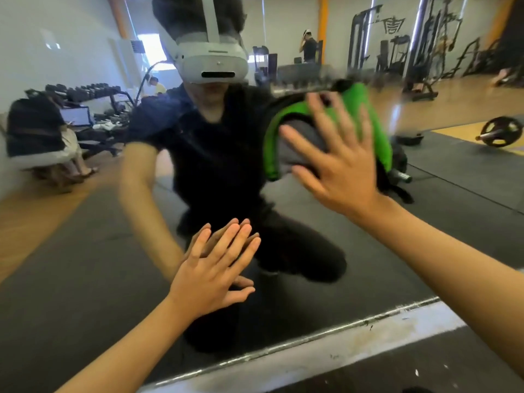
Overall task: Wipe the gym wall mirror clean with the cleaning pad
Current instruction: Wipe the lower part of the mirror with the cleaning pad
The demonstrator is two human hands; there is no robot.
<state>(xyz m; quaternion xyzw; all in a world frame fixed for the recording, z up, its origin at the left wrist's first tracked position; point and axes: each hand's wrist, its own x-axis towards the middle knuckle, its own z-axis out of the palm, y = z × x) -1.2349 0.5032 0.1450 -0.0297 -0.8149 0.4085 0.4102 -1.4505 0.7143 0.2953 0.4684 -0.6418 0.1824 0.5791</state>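
Two bare hands reach to one wall mirror (85, 251), whose pale bottom edge strip (312, 355) runs across the near foreground. Just above that strip, the left hand (209, 276) lies flat on the glass, its fingers straight and close together, holding nothing; its reflection meets it fingertip to fingertip. Higher up the mirror and to the right, the right hand (337, 165) presses one cleaning pad (354, 109) against the glass with all five fingers spread wide and straight. The pad is green with a grey face, though motion blur smears its outline, so its exact shape is hard to tell. Deeper in the mirror, the reflection shows one barbell plate (499, 131) on the floor and one dumbbell rack (85, 92) far left.
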